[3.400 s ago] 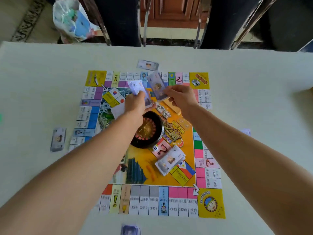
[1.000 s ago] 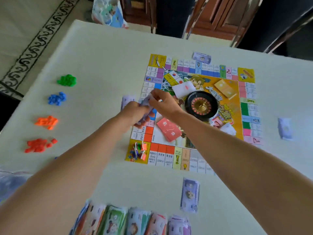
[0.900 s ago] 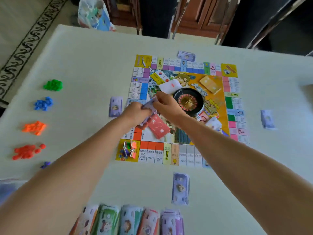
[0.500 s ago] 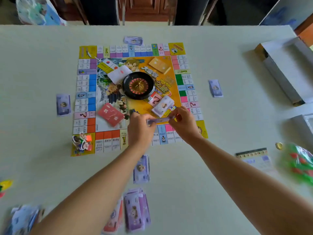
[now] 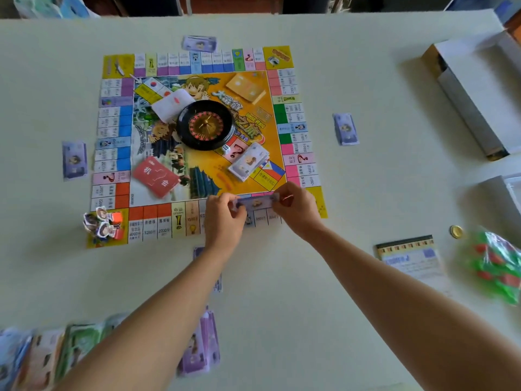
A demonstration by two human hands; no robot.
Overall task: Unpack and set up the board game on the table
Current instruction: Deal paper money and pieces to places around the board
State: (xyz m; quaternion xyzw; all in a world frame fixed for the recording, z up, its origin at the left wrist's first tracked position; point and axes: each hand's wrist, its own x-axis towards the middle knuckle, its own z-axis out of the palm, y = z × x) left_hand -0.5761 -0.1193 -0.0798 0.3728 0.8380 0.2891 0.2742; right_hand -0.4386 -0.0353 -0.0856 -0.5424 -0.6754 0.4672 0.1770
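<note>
The colourful game board [image 5: 112,131] lies flat on the pale table [image 5: 366,193]. A black roulette wheel [image 5: 205,127] sits at its centre, with a red card deck [image 5: 155,176], an orange deck [image 5: 245,88], a white deck [image 5: 172,104] and a stack of banknotes [image 5: 249,162] around it. Over the board's near edge, my left hand [image 5: 224,218] and my right hand [image 5: 296,208] hold a purple banknote stack [image 5: 255,204] between them by its two ends. Player pawns [image 5: 103,222] stand on the near-left corner.
Purple banknote piles lie left [image 5: 74,160], far [image 5: 199,43] and right [image 5: 345,128] of the board and near me [image 5: 198,345]. Sorted banknotes [image 5: 42,359] fan out at bottom left. An open white box [image 5: 476,88], a rule sheet [image 5: 408,256], a gold coin [image 5: 456,231] and a bag of green and red pieces [image 5: 499,266] are on the right.
My view swung from the board's left side to its near edge. Both hands moved with the banknote stack from the left edge to the near right edge, still holding it.
</note>
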